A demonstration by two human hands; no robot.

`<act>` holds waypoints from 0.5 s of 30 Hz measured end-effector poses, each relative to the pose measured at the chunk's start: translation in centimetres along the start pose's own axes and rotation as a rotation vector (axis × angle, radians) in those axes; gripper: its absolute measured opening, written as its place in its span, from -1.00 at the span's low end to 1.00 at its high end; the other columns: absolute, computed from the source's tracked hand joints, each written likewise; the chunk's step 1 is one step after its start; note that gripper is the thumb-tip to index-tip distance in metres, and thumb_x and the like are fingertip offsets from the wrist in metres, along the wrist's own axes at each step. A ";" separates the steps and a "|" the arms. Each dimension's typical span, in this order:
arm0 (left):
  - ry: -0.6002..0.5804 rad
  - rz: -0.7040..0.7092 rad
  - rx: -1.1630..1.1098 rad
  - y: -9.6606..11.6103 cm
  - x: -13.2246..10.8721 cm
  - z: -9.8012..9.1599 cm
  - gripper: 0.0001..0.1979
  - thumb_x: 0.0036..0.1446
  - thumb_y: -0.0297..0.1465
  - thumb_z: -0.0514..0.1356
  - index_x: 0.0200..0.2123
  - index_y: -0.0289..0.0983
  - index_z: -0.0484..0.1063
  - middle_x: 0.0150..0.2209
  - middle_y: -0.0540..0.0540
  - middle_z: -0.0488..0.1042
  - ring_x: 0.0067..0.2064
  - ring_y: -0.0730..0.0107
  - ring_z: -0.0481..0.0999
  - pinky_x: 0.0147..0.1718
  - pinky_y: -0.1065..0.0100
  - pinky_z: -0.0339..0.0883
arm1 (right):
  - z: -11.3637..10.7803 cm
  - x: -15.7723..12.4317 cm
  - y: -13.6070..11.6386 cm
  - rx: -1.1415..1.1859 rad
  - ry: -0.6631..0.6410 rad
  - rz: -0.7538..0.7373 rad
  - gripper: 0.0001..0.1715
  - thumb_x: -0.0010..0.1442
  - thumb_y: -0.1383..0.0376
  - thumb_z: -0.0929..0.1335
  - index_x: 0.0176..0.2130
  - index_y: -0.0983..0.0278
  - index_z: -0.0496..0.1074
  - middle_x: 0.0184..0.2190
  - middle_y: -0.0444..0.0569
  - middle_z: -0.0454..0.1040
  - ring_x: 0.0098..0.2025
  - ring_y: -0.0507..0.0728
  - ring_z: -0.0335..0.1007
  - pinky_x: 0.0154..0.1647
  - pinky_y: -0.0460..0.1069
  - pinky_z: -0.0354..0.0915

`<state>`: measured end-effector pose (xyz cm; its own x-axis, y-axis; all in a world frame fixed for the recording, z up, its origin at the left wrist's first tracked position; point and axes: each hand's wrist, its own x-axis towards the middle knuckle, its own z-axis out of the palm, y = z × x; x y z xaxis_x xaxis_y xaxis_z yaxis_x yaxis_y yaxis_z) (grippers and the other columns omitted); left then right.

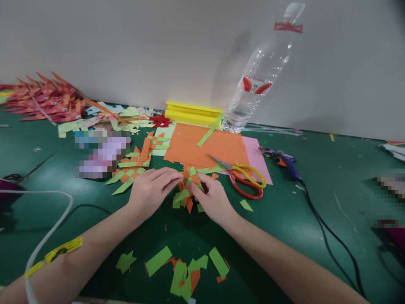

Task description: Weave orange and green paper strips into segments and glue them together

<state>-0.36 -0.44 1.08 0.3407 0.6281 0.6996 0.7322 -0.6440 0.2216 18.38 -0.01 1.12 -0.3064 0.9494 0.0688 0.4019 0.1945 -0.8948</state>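
A small woven piece of green and orange paper strips [193,176] is between my two hands, with loose strip ends pointing down. My left hand [153,189] pinches its left edge, fingertips closed together. From the other side my right hand [215,198] grips it between thumb and fingers. Finished-looking woven orange and green paper pieces [134,164] lie just beyond my left hand. Scissors [248,181] with red and yellow handles rest open-bladed to the right, near orange paper sheets [202,143]. Green paper scraps [179,200] lie under the woven piece.
Cut scraps [179,276] and a green star [125,261] lie nearest me. A glue gun [281,160] with a black cord is at right. A tilted plastic bottle [253,80] leans by the wall beside folded yellow paper [193,114]. Red woven pieces [47,101] pile up far left.
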 end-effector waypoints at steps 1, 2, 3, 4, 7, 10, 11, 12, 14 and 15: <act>-0.003 0.005 0.010 0.0 0.0 0.0 -0.87 0.27 -0.39 0.15 -0.29 -0.25 0.49 -0.33 -0.05 0.62 -0.36 0.41 0.59 -0.36 0.40 0.43 | 0.1 0.0 -0.1 -0.010 -0.014 -0.016 -0.78 0.23 0.25 0.24 -0.46 0.23 0.23 -0.57 -0.23 0.14 -0.54 0.00 0.08 -0.52 -0.07 0.05; -0.002 0.014 0.024 0.0 0.0 0.1 -0.86 0.28 -0.39 0.15 -0.29 -0.25 0.49 -0.33 -0.05 0.63 -0.36 0.40 0.59 -0.37 0.40 0.42 | 0.1 -0.1 -0.2 -0.018 -0.022 -0.031 -0.82 0.23 0.27 0.24 -0.42 0.23 0.27 -0.55 -0.21 0.18 -0.53 0.00 0.10 -0.51 -0.07 0.08; 0.000 0.024 0.038 0.0 0.0 0.1 -0.86 0.28 -0.39 0.15 -0.30 -0.25 0.49 -0.33 -0.05 0.63 -0.36 0.40 0.60 -0.37 0.40 0.41 | 0.2 -0.2 -0.2 -0.024 -0.029 -0.045 -0.84 0.23 0.28 0.23 -0.39 0.24 0.31 -0.53 -0.20 0.21 -0.52 0.01 0.12 -0.50 -0.07 0.10; 0.000 0.037 0.052 0.0 0.0 0.1 -0.86 0.28 -0.39 0.14 -0.29 -0.25 0.49 -0.32 -0.05 0.63 -0.35 0.40 0.60 -0.38 0.40 0.40 | 0.3 -0.2 -0.3 -0.030 -0.037 -0.060 -0.85 0.23 0.30 0.23 -0.34 0.24 0.35 -0.52 -0.18 0.24 -0.50 0.01 0.14 -0.49 -0.07 0.12; -0.010 0.071 0.088 0.0 0.0 0.1 -0.83 0.29 -0.38 0.12 -0.29 -0.25 0.50 -0.31 -0.06 0.64 -0.35 0.40 0.60 -0.38 0.41 0.38 | 0.6 -0.5 -0.5 -0.054 -0.053 -0.099 -0.75 0.20 0.35 0.23 -0.14 0.25 0.42 -0.45 -0.15 0.33 -0.46 0.03 0.20 -0.46 -0.07 0.18; -0.010 0.096 0.109 0.0 0.0 0.1 -0.81 0.30 -0.38 0.11 -0.29 -0.26 0.50 -0.30 -0.07 0.64 -0.36 0.40 0.60 -0.39 0.40 0.38 | 0.8 -0.8 -0.7 -0.056 -0.065 -0.106 -0.59 0.18 0.37 0.24 0.02 0.25 0.38 -0.38 -0.12 0.36 -0.43 0.03 0.21 -0.43 -0.07 0.22; -0.006 0.101 0.110 -0.1 0.0 0.1 -0.82 0.30 -0.39 0.11 -0.29 -0.27 0.50 -0.30 -0.07 0.64 -0.36 0.40 0.60 -0.40 0.40 0.37 | 0.8 -0.9 -0.8 -0.055 -0.070 -0.108 -0.58 0.18 0.38 0.24 0.04 0.26 0.37 -0.38 -0.11 0.36 -0.42 0.03 0.21 -0.42 -0.06 0.23; -0.003 0.104 0.108 -0.1 0.0 0.1 -0.83 0.30 -0.39 0.12 -0.29 -0.27 0.50 -0.31 -0.08 0.64 -0.37 0.39 0.60 -0.40 0.40 0.37 | 0.8 -1.0 -0.8 -0.058 -0.075 -0.115 -0.57 0.19 0.38 0.23 0.05 0.26 0.37 -0.38 -0.11 0.34 -0.42 0.04 0.21 -0.41 -0.06 0.24; 0.005 0.106 0.104 -0.1 -0.1 0.1 -0.83 0.30 -0.39 0.12 -0.29 -0.27 0.49 -0.31 -0.08 0.63 -0.36 0.39 0.60 -0.40 0.40 0.36 | 0.9 -1.1 -0.9 -0.067 -0.083 -0.137 -0.57 0.21 0.38 0.22 0.06 0.27 0.37 -0.39 -0.11 0.32 -0.40 0.04 0.21 -0.38 -0.05 0.25; 0.006 0.102 0.105 0.0 -0.1 0.1 -0.83 0.30 -0.39 0.12 -0.29 -0.27 0.49 -0.31 -0.08 0.63 -0.36 0.39 0.60 -0.40 0.40 0.36 | 0.8 -1.1 -0.9 -0.069 -0.084 -0.146 -0.58 0.22 0.37 0.21 0.07 0.28 0.36 -0.39 -0.10 0.32 -0.39 0.05 0.22 -0.36 -0.04 0.26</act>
<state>-0.37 -0.43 0.95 0.4131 0.5587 0.7191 0.7515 -0.6551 0.0773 17.65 -1.44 1.44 -0.4360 0.8863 0.1561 0.4054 0.3482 -0.8452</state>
